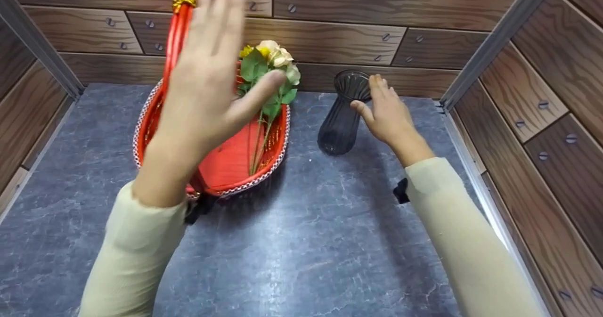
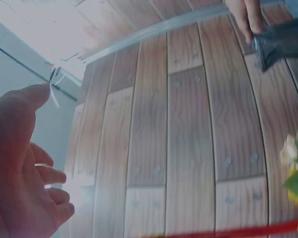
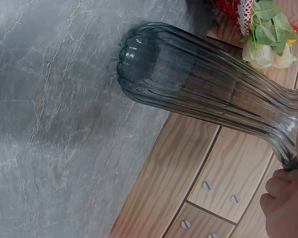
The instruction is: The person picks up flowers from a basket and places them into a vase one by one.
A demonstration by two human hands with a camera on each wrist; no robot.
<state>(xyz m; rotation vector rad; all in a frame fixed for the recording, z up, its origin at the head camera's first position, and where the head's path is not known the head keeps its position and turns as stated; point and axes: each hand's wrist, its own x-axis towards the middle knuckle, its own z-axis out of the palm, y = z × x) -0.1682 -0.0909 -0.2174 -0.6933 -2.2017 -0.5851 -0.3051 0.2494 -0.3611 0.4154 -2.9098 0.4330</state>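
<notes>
My left hand [image 1: 202, 86] is raised above a red basket [image 1: 286, 133], fingers extended and thumb spread, holding nothing. In the left wrist view, that hand's fingers curve loosely in the air. Inside the basket lie artificial flowers [image 1: 281, 61], cream and yellow blooms with green leaves, their stems leaning across the red bottom. To their right, a dark, ribbed glass vase [image 1: 337, 124] stands on the tabletop. The right hand [image 1: 391, 114] holds the vase by its flared rim, thumb on the near side. The right wrist view shows the vase [image 3: 188, 74] from below its rim, with the palm partly cut off.
The basket's tall red handle [image 1: 175, 39], wrapped in gold, rises behind the left hand. Wood-patterned walls [image 1: 339, 39] enclose the grey marbled tabletop [image 1: 292, 241] at the back and sides. Metal strips [image 1: 476, 175] run along the corners.
</notes>
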